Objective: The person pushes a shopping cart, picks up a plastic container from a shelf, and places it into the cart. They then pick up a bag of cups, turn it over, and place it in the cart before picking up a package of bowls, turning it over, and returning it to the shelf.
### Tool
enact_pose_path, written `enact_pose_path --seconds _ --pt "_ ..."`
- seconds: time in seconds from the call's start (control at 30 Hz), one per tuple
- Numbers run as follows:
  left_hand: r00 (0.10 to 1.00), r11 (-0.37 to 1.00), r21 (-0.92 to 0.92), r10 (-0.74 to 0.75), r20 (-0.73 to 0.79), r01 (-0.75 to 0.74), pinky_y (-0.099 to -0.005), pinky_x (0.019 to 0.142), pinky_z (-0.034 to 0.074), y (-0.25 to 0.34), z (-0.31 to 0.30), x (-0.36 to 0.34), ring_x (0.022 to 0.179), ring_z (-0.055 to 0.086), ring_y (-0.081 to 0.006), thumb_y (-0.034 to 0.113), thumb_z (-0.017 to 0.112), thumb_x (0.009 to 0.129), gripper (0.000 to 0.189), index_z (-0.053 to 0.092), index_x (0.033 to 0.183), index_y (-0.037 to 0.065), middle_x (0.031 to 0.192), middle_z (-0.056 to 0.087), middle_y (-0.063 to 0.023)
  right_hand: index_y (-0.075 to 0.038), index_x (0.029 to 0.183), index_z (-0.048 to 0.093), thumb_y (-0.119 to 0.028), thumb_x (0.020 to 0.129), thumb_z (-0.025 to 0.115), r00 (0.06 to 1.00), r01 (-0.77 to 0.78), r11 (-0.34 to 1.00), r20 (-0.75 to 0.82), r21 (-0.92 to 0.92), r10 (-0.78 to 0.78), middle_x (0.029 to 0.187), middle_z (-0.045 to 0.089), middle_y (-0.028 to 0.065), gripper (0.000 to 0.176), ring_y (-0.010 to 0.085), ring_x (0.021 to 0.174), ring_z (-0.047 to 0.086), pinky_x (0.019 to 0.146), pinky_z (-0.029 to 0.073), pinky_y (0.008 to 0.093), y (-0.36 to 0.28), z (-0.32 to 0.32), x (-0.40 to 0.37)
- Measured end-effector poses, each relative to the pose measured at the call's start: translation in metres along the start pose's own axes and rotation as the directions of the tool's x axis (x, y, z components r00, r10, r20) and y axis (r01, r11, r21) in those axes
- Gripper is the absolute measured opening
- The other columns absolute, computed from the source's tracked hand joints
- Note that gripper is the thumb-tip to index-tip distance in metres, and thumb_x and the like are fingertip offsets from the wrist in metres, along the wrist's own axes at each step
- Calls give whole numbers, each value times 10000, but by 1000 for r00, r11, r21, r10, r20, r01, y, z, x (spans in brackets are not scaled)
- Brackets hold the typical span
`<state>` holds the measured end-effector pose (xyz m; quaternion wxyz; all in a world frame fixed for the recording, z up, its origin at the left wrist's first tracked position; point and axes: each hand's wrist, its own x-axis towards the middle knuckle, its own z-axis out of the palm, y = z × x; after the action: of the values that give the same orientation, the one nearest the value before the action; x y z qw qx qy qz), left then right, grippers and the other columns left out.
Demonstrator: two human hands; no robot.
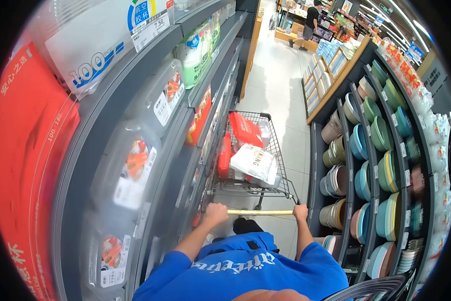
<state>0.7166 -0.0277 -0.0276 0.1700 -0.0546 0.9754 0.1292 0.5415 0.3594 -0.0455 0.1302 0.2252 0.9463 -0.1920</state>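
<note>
Both hands are closed on the yellow handle of a shopping cart point(261, 212). My left hand point(216, 213) grips its left end, close to the left shelves. At the right end, my right hand point(300, 211) is wrapped round the bar. Inside the wire basket lie a white printed bag point(255, 163), a red package point(245, 129) and another red package point(225, 156) standing along the left side. A pale item at the basket's far right is partly hidden.
Shelves with clear plastic containers point(135, 170) and a large red package point(30, 150) line the left. On the right, shelves hold stacked colored basins point(381, 133). A tiled aisle floor point(280, 65) runs ahead. Far off, a person in dark clothes point(310, 25) walks.
</note>
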Motion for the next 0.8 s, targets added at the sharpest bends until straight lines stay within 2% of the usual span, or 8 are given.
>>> enact_pose_path --seconds 0.07,0.13,0.23,0.33,0.57,0.67,0.7,0.8 --pt "1000 1000 -6 -1 -15 1 -429 693 574 -3 -1 12 759 743 -323 236 630 738 234 785 824 84 808 741 -169 47 1018 708 -126 789 579 1000 4 1000 -31 -29 -4 998 695 304 314 450 979 681 849 536 500 -8 -1 7" --pt "998 1000 -27 -15 -57 13 -439 677 579 -5 -4 27 745 738 -345 232 634 714 233 782 800 73 775 729 -192 28 1019 711 -140 794 590 1000 16 997 3 -78 -16 1017 704 275 306 433 986 686 839 544 495 -20 -3 17" --pt "999 999 -25 -39 -30 38 -440 691 575 -7 -12 44 761 738 -346 235 634 719 238 784 811 75 780 730 -191 -5 1024 718 -151 791 610 997 53 982 66 -183 -42 1042 716 233 296 402 1001 694 833 557 476 -36 -4 38" --pt "998 998 30 -52 30 51 -425 717 573 -8 -22 63 804 745 -318 257 627 763 258 789 880 93 854 750 -160 -13 1018 719 -158 787 620 992 111 964 82 -243 -94 1038 719 228 290 399 1002 695 837 558 470 -57 -6 57" --pt "997 992 106 -73 -12 74 -416 731 561 -2 -42 104 800 742 -298 283 637 752 269 782 892 105 840 749 -141 -10 1022 663 -216 818 657 972 236 956 50 -175 -230 1022 710 217 290 405 966 688 827 551 497 -86 -9 100" --pt "997 992 113 -60 -44 64 -420 718 557 -1 -50 126 783 737 -294 301 648 741 268 775 877 108 829 746 -137 0 1018 651 -240 844 667 952 291 950 -62 -111 -298 1054 687 218 297 409 980 672 831 543 500 -96 -10 113" --pt "997 990 125 -63 -53 70 -421 715 556 -2 -51 135 776 735 -294 307 651 739 268 773 871 108 825 745 -136 9 1027 642 -268 859 676 962 267 959 -27 -94 -270 1085 660 216 326 407 1002 654 853 531 500 -104 -15 117" --pt "993 985 137 -98 -64 106 -423 711 558 -1 -59 158 780 732 -299 299 661 738 251 772 869 115 817 742 -129 15 1000 652 -294 848 707 947 318 948 -56 -3 -318 1045 675 229 349 409 1000 652 855 523 514 -113 -9 145"
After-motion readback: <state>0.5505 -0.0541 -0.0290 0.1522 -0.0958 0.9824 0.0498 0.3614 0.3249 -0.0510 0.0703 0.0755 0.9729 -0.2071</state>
